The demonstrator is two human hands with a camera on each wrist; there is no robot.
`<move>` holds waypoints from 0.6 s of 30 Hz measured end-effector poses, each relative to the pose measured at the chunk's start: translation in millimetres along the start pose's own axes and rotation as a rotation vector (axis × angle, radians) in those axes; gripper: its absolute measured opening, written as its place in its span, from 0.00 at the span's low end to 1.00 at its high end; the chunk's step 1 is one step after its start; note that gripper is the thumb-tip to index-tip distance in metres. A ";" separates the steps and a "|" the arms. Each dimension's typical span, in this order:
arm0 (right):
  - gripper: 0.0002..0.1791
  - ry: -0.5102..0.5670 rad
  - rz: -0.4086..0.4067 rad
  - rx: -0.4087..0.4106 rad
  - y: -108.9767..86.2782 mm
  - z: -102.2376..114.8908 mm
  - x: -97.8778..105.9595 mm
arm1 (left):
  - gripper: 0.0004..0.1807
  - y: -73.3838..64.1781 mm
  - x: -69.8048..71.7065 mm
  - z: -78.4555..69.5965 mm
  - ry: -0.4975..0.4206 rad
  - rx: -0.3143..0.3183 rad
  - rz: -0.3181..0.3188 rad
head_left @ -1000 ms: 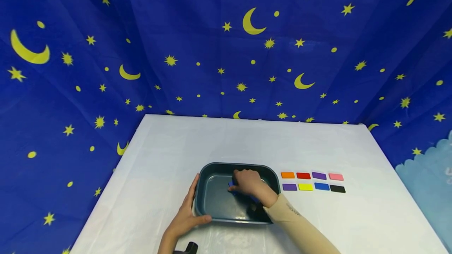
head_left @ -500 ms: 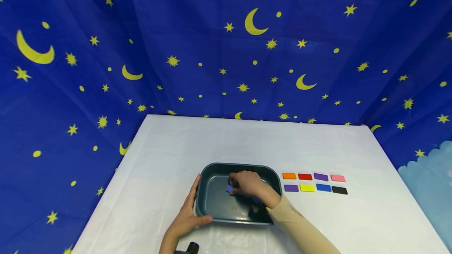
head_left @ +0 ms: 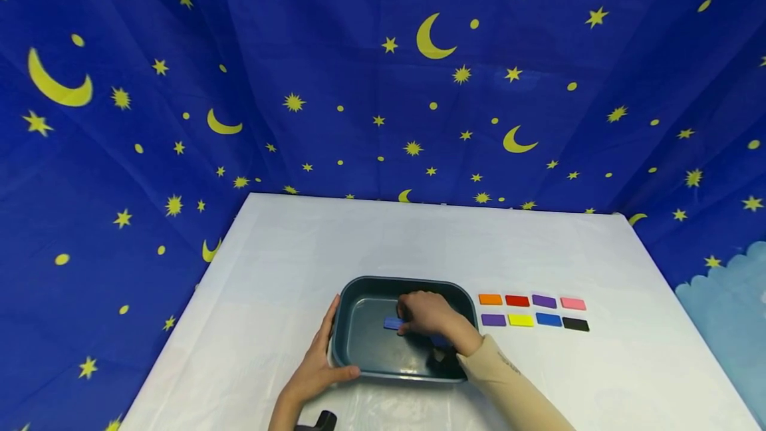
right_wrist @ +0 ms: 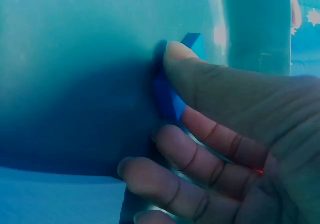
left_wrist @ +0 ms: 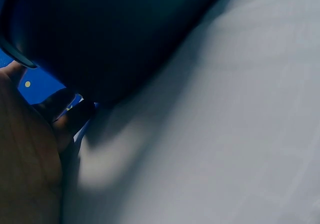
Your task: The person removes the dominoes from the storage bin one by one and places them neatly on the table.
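In the head view a dark teal rectangular basin [head_left: 371, 344] stands on the white table. My right hand [head_left: 427, 314] reaches inside it, pinching a small flat blue block [head_left: 391, 323] between thumb and fingers, close over the basin floor. The right wrist view shows the thumb lying across the same blue block [right_wrist: 169, 97], an end of it sticking out past the thumb, with the other fingers loosely bent below. My left hand [head_left: 317, 366] rests against the basin's left side, fingers extended along the outer wall and thumb at the front left corner.
Right of the basin lie two rows of small flat blocks, among them an orange block [head_left: 490, 299], a yellow block [head_left: 520, 320] and a black block [head_left: 576, 324]. A blue star-and-moon cloth [head_left: 359, 72] hangs behind the table. A black wrist device [head_left: 323, 422] sits below the left hand.
My right hand has shifted slightly with the blue block, first left and then back right; more of the block shows now. My left hand and the basin stay in place.
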State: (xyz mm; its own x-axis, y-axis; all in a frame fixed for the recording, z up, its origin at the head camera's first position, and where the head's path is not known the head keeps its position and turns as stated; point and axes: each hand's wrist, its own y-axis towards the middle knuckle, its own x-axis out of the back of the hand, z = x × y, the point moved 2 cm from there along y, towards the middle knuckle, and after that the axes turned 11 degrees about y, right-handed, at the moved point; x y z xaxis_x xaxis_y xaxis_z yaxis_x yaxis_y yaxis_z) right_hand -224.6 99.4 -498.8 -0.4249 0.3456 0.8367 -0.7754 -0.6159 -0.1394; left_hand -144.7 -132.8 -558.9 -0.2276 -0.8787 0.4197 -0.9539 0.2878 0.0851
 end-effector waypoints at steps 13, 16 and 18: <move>0.18 0.021 0.021 -0.022 1.2 -1.9 -0.6 | 0.65 -0.1 -0.7 0.0 0.007 0.008 -0.004; 0.18 0.037 0.019 -0.018 1.1 -2.9 -0.5 | 0.65 -0.1 -0.7 -0.5 0.013 0.008 -0.007; 0.18 0.052 0.015 -0.016 0.9 -3.8 -0.3 | 0.65 0.1 -0.7 -0.9 0.019 0.000 -0.006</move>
State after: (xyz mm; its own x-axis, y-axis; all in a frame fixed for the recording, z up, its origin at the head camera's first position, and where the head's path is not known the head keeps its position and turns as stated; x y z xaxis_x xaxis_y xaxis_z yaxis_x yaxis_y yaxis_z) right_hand -226.9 101.4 -501.2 -0.4597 0.3728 0.8060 -0.7762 -0.6097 -0.1606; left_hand -144.5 -131.8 -558.4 -0.2182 -0.8732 0.4359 -0.9553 0.2823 0.0875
